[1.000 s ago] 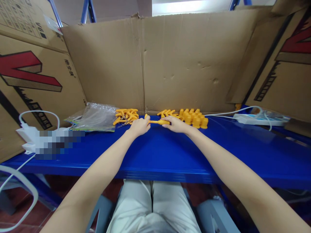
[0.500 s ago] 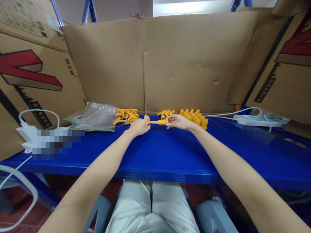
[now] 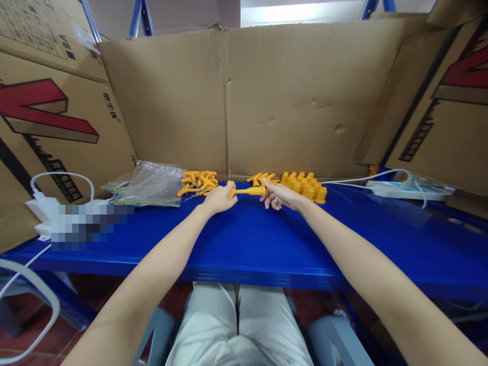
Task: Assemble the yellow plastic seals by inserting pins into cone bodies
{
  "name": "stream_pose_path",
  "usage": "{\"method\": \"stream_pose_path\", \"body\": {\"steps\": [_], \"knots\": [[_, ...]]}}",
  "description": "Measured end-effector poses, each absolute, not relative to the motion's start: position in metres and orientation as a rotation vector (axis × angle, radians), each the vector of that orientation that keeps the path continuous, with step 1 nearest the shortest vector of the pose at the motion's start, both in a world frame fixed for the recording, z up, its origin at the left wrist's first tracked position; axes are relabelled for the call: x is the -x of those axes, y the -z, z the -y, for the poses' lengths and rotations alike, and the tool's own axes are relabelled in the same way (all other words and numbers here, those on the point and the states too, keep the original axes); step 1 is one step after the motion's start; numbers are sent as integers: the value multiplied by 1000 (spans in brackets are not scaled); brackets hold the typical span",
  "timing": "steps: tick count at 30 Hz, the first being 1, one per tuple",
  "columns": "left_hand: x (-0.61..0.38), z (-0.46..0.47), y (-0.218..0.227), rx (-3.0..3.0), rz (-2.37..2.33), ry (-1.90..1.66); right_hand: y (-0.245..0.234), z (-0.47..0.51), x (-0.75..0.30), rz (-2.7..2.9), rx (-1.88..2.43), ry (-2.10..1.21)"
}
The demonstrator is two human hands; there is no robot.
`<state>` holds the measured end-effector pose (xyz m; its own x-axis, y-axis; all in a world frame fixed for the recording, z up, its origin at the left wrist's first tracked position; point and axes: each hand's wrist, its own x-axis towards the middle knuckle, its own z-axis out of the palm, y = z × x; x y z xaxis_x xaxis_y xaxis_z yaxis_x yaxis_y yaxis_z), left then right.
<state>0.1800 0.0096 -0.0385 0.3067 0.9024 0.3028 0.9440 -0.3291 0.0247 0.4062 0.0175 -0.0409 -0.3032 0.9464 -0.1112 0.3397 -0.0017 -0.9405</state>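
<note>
A yellow T-handled tool [image 3: 246,191] with a ridged shaft lies level between my two hands, above the blue table. My left hand [image 3: 220,199] is closed around its T-shaped handle at the left end. At the right end, a wider ribbed yellow cap [image 3: 256,191] sits over the shaft. My right hand [image 3: 281,194] holds the cap's end, thumb above and the other fingers curled loosely below. Just behind my left hand is a pile of yellow T-handled pieces [image 3: 198,179] with small chains. More yellow T-shaped handles [image 3: 261,178] and several yellow caps [image 3: 305,185] stand behind my right hand.
Clear plastic bags [image 3: 152,184] lie on the blue table [image 3: 244,244] to the left. White chargers and cables [image 3: 48,209] are at the far left, a white power strip [image 3: 407,189] at the right. Cardboard walls [image 3: 290,101] close off the back and sides.
My right hand has turned at the cap: its thumb has come up on top and its fingers have swung down below. My left hand and the tool have hardly moved.
</note>
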Motion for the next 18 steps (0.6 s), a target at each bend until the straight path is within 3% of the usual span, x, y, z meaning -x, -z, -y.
{"method": "stream_pose_path", "body": {"steps": [7, 18], "knots": [[-178, -11, 38, 2443, 1713, 385, 40, -20, -420, 1677, 1080, -1377], [-179, -10, 38, 2440, 1695, 433, 36, -11, -408, 1637, 1194, -1397]]}}
